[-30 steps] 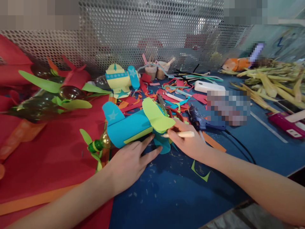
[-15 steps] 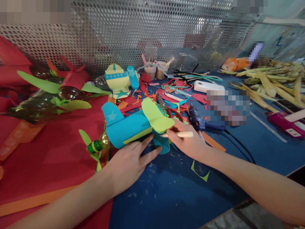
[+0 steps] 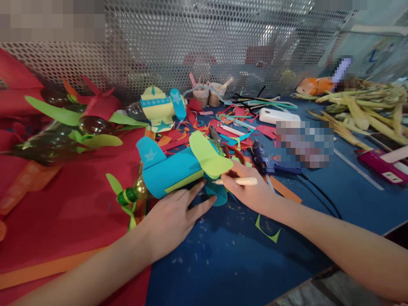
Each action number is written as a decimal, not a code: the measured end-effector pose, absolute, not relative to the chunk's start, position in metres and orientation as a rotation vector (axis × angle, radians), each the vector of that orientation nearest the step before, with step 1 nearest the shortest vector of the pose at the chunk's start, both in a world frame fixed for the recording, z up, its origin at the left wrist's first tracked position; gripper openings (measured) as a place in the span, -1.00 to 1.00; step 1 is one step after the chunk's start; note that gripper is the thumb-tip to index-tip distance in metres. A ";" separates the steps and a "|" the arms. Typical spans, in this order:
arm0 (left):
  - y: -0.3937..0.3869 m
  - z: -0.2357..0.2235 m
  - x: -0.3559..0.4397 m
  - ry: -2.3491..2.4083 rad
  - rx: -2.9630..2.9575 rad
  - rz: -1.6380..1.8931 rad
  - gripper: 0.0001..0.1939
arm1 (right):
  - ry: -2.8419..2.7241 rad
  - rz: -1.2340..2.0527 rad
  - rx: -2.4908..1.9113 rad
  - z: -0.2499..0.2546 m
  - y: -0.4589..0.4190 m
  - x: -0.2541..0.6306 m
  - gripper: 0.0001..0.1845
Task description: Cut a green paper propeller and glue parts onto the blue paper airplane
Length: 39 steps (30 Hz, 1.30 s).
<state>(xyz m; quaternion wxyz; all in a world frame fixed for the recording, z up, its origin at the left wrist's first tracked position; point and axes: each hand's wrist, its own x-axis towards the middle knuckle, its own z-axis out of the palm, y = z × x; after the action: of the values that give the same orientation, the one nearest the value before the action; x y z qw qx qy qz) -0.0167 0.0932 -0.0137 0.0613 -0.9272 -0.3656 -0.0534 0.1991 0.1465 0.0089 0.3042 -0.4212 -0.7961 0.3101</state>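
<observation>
- While the left hand (image 3: 174,219) lies palm down with its index and middle fingers spread apart, those fingertips rest at a rounded blue paper piece (image 3: 222,196).
- Right hand (image 3: 255,189): thumb and fingers are clamped on a cream pen (image 3: 245,181), whose tip points towards the left fingertips; contact between tip and paper cannot be told.
- Blue model airplane (image 3: 174,172): it lies just beyond the left fingers, its lime-green paper fin (image 3: 208,155) just beyond the right fingertips.
- Green bottle neck (image 3: 130,194): with its small propeller, it projects to the left of the left fingers.
- Glue gun (image 3: 266,160): it lies beyond the right fingers, to their right.
- Lime-green offcut (image 3: 270,233): it lies on the blue tabletop (image 3: 204,272), nearer the viewer than the right fingers.
</observation>
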 end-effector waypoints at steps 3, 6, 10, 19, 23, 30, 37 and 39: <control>0.093 -0.014 -0.017 -1.101 -2.791 -0.148 -0.47 | -2.111 0.830 -1.117 0.008 0.146 0.199 -0.91; 0.094 -0.015 -0.017 -1.106 -2.782 -0.133 -0.47 | -2.111 0.851 -1.113 0.006 0.146 0.199 -0.90; 0.094 -0.015 -0.017 -1.093 -2.791 -0.151 -0.48 | -2.101 0.857 -1.115 0.005 0.147 0.199 -0.90; 0.094 -0.015 -0.018 -1.099 -2.792 -0.157 -0.48 | -2.110 0.849 -1.126 0.005 0.146 0.198 -0.91; 0.093 -0.014 -0.018 -1.088 -2.797 -0.156 -0.48 | -2.108 0.849 -1.117 0.005 0.146 0.199 -0.90; 0.093 -0.015 -0.018 -1.105 -2.788 -0.152 -0.49 | -2.108 0.851 -1.125 0.007 0.146 0.198 -0.90; 0.093 -0.016 -0.018 -1.106 -2.789 -0.173 -0.48 | -2.109 0.847 -1.111 0.006 0.146 0.199 -0.91; 0.093 -0.016 -0.018 -1.105 -2.796 -0.165 -0.47 | -2.111 0.850 -1.113 0.005 0.147 0.199 -0.90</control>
<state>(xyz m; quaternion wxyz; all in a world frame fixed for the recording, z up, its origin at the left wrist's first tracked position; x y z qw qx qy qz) -0.0176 0.0929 -0.0159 0.0654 -0.9267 -0.3661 -0.0546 0.1994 0.1466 0.0054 0.2996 -0.4192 -0.7949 0.3202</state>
